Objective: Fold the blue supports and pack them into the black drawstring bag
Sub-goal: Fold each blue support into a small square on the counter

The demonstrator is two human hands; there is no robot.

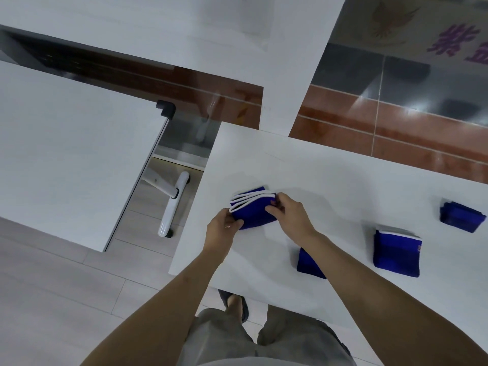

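A folded blue support with white edging (252, 210) lies near the left end of the white table (343, 186). My left hand (223, 225) grips its near left corner. My right hand (289, 213) pinches its right edge. Three more folded blue supports lie on the table to the right: one (307, 265) partly hidden under my right forearm, one (396, 253) with white trim, and one (460, 216) near the right edge of the view. No black drawstring bag shows in the view.
A second white table (66, 154) stands to the left across a gap, its white leg and caster (171, 204) on the floor. Another white table (184, 35) lies beyond. My shorts and a sandalled foot (235, 305) are below the near table edge.
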